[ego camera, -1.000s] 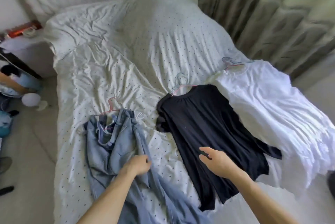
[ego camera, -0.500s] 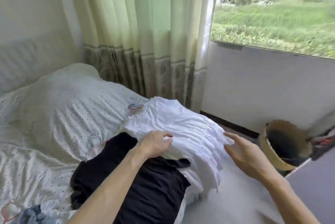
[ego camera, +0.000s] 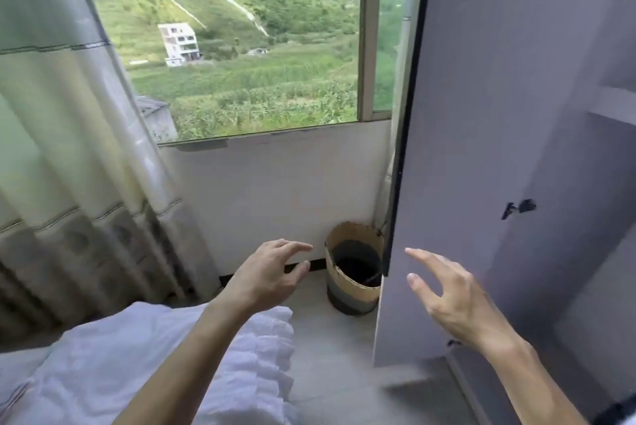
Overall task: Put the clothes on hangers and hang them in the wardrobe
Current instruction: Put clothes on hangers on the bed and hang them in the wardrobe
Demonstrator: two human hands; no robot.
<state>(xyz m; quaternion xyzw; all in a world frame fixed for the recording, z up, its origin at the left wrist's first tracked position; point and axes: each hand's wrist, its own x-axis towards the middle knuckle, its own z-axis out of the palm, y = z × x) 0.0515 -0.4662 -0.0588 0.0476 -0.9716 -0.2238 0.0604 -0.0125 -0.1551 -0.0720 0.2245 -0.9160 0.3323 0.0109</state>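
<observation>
Where the floor [ego camera: 337,356] meets the wall under the window [ego camera: 258,46], a woven basket [ego camera: 344,283] stands upright in the corner, just beside the edge of the open wardrobe door [ego camera: 481,149]. Its inside is dark, and what it holds cannot be told. Of the wardrobe's interior only a pale shelf [ego camera: 614,106] shows, far right past the door.

The white garment [ego camera: 137,356] lies on the bed [ego camera: 17,369], its ruffled hem at the bed's edge nearest the basket. No hand touches it, though the left forearm passes above it. The left hand [ego camera: 265,276] hangs in the air past that hem, over the floor, its fingers [ego camera: 296,247] spread, lightly bent and empty. The right hand [ego camera: 454,300] is raised in front of the wardrobe door, its fingers [ego camera: 423,257] splayed and holding nothing. Whether they touch the door cannot be told.

Half a second ago the left hand lay on the white garment with its fingers curled into the cloth; it has since let go and lifted clear. The right hand was empty then too. The view has swung toward the window: the black top and most of the bed have gone from sight, the door has come in, and the basket now sits near the middle beside the curtain [ego camera: 69,149].
</observation>
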